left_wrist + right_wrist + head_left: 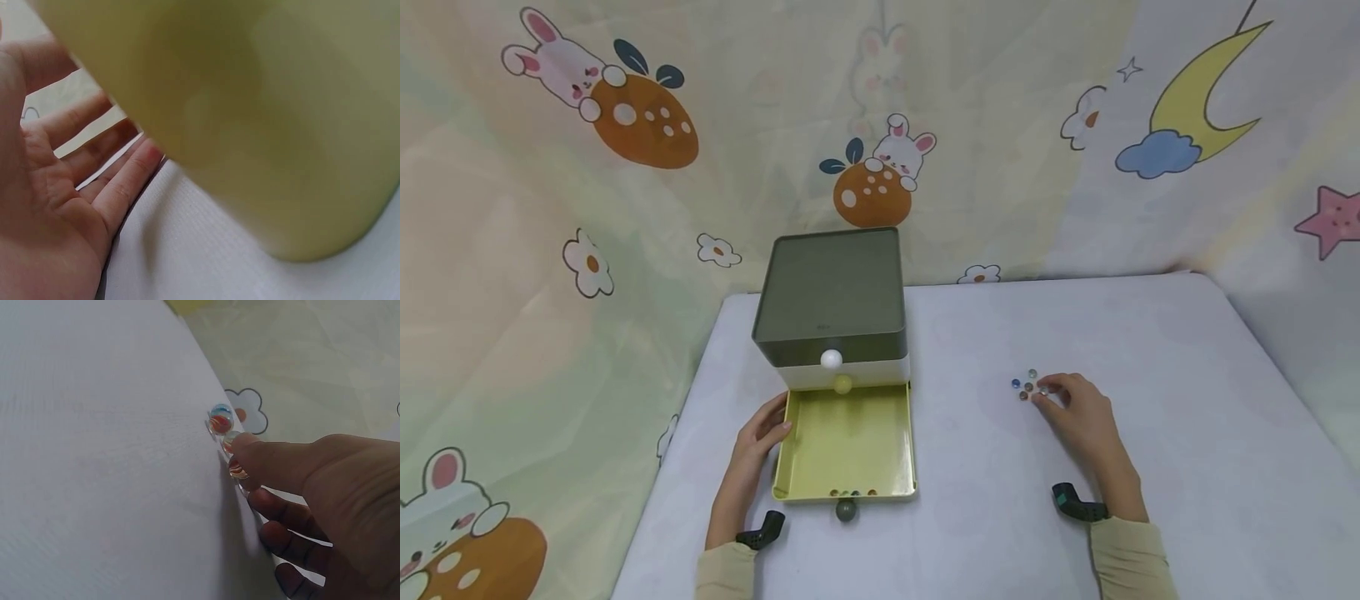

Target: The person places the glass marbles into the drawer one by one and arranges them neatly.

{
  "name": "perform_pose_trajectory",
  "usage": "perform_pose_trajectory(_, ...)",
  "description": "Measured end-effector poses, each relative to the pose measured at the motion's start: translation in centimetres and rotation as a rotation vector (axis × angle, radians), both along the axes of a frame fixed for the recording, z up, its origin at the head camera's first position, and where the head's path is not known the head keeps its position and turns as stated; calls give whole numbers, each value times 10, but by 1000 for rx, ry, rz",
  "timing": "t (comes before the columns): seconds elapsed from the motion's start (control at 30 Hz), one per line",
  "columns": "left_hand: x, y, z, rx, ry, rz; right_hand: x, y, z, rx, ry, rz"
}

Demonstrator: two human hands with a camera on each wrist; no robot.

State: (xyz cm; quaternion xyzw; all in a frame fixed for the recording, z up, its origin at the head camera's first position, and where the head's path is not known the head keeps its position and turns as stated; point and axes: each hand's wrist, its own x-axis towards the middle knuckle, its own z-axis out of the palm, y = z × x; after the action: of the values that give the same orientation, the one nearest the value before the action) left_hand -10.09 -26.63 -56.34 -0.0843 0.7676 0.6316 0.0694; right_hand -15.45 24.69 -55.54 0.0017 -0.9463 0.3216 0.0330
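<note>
A yellow-green drawer (848, 446) stands pulled out from a small box with a dark green top (831, 283). Along its front wall inside lie several glass marbles (855, 492). My left hand (752, 446) rests against the drawer's left side, fairly straight fingers touching the outer wall (206, 106). To the right on the white cloth, my right hand (1086, 421) pinches a clear glass marble (1043, 391) between thumb and forefinger. Close by sit several more marbles, one of them blue (1016, 383); in the right wrist view a red-swirled marble (220, 423) shows beyond the thumb.
The box has a white upper drawer (880, 371) with a white round knob (831, 359), and a yellow knob (842, 384) below it. A dark knob (846, 510) sticks out from the open drawer's front. A patterned curtain (1000, 192) hangs behind the table.
</note>
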Motion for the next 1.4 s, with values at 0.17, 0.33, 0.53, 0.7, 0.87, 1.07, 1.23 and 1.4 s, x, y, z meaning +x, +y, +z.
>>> perform_pose_trajectory(0.17,1,1,2,-9,-4,-1,2,0,-1,-22,-19,-24)
perform_pose_trajectory(0.33,1,2,3,-10,-4,3,2,0,0,-34,-38,-35)
perform_pose_trajectory(0.53,1,2,4,-6,7,-1,0,1,0,-35,-41,-54)
perform_pose_trajectory(0.7,2,3,4,-3,-3,7,-2,3,-2,-40,-40,-49)
perform_pose_trajectory(0.87,4,3,4,-7,-5,10,-3,3,-2,-37,-44,-48)
perform_pose_trajectory(1.07,5,2,3,-1,-9,14,-1,3,0,-33,-67,-21)
perform_pose_trajectory(1.23,4,3,3,-6,-13,16,-1,4,0,-16,-62,9)
perform_pose_trajectory(1.4,3,3,3,-9,-12,17,-1,5,-1,6,-35,25)
